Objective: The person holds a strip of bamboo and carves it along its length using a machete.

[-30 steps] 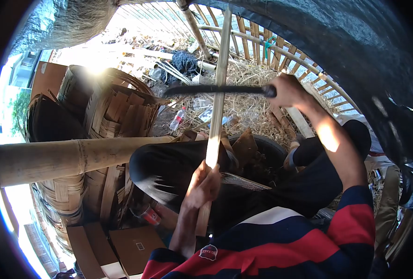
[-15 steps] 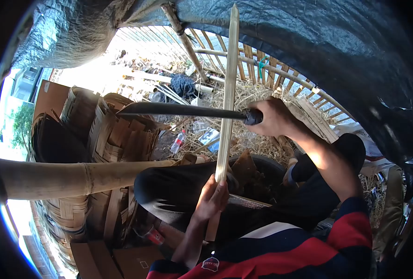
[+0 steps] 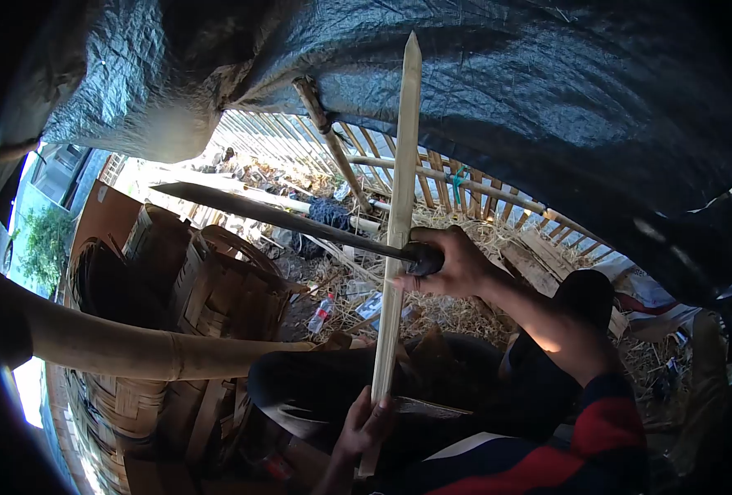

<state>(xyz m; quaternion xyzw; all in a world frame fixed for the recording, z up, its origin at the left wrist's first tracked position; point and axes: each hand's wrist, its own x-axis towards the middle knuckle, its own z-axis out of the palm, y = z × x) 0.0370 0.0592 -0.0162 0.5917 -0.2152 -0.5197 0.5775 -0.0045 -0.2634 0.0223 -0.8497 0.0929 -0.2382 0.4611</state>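
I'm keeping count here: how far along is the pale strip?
The pale strip already looks pointed at its far end. In hand: the left hand grips it lower down, while the right hand holds the knife across it. Perhaps some blade work is left, since neither is down; how much is unclear.

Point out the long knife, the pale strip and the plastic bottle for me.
Long knife [image 3: 267,213]: head view, on the middle of its dark blade.
Pale strip [image 3: 403,165]: head view, on its upper half, above the knife.
Plastic bottle [image 3: 321,314]: head view, on the middle of its body.
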